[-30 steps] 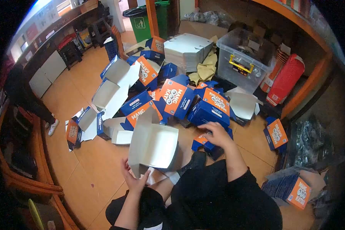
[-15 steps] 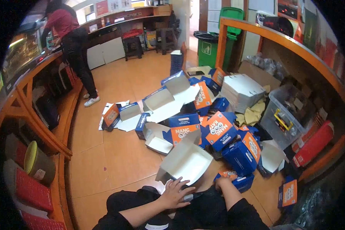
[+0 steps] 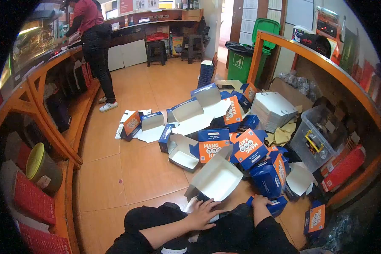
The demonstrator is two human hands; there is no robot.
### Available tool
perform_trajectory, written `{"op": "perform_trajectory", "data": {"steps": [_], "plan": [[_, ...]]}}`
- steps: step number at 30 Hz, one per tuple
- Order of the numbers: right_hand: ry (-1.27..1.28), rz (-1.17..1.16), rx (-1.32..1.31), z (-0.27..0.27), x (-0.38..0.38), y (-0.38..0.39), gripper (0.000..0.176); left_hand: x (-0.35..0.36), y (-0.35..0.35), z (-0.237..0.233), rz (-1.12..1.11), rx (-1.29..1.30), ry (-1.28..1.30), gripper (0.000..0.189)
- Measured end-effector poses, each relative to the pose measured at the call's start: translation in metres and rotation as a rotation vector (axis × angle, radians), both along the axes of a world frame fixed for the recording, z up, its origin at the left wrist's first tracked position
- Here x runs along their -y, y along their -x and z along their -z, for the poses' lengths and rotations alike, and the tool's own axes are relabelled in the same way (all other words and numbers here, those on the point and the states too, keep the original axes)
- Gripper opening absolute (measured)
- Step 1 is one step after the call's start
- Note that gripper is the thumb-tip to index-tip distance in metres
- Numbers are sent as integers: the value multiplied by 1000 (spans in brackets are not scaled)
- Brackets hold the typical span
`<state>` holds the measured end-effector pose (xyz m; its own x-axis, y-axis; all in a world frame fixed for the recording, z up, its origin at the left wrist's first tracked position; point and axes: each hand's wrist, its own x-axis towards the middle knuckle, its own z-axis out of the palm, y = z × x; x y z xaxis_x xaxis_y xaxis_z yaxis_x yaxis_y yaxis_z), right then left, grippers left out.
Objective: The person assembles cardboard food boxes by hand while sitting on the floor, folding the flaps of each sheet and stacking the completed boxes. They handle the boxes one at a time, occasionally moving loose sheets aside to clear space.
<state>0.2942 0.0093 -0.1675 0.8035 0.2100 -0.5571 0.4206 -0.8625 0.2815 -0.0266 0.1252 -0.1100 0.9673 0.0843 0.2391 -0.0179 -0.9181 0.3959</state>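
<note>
My left hand (image 3: 203,215) lies over my lap with its fingers spread, close to the near edge of an open cardboard box (image 3: 216,181) whose pale inside faces up. A small white object shows partly under this hand; I cannot make out what it is. My right hand (image 3: 260,202) is at a blue and orange box (image 3: 277,206) on the floor, its fingers curled over the near side and partly hidden. Beyond it stand more printed boxes, among them a closed blue one (image 3: 266,175) and one with an orange printed face (image 3: 249,148).
Open boxes (image 3: 184,111) run in a row across the floor. A stack of flat white cardboard (image 3: 274,110) and a clear plastic bin (image 3: 311,137) stand at the right under an orange wooden frame. A person (image 3: 96,55) stands at the left counter. A green bin (image 3: 243,63) is behind.
The view has shifted, so the scene sits slightly farther right. My right hand has moved slightly over the blue and orange box, covering more of its orange face. My left hand keeps its spread pose.
</note>
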Motion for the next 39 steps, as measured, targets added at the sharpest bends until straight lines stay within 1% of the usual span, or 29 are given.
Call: {"op": "perform_trajectory", "data": {"steps": [1,4,5,7,10,13,16,19,21,27,31,34,35,38,39], "plan": [[-75,-4,25,3,4,-4,49,1,1,1,4,2,2,70],[10,96,4,0,8,-15,48,-1,2,1,-4,-15,-4,70],[10,105,-10,-7,11,-13,52,-1,1,1,-7,-25,-7,70],[2,127,-38,-22,19,-4,60,-1,1,1,-17,-31,-12,69],[-93,207,18,-28,29,-1,75,2,1,1,-24,-41,-23,70],[-132,259,66,-6,33,-25,98,3,3,-7,-20,-76,3,71],[-307,346,84,-9,37,-31,114,1,2,-6,-12,-74,19,73],[-403,356,33,-30,40,-16,99,-1,-2,-4,-18,-92,10,73],[-389,344,14,-27,42,-14,92,-2,-4,-3,-34,-109,-8,73],[-176,266,-12,27,39,-31,77,-3,-5,4,-84,-67,-30,75],[-114,231,-17,55,37,-46,70,-3,-8,2,-85,-83,-32,75],[-98,215,-19,64,35,-57,67,-6,-8,4,-75,-82,-27,74],[-105,205,-12,62,32,-58,66,-6,-8,4,-71,-74,-24,74],[-149,118,113,-11,21,-12,50,-8,-8,4,-75,-48,-30,74],[-224,74,81,6,25,-31,47,-9,-6,3,-75,-34,-34,74]]}}
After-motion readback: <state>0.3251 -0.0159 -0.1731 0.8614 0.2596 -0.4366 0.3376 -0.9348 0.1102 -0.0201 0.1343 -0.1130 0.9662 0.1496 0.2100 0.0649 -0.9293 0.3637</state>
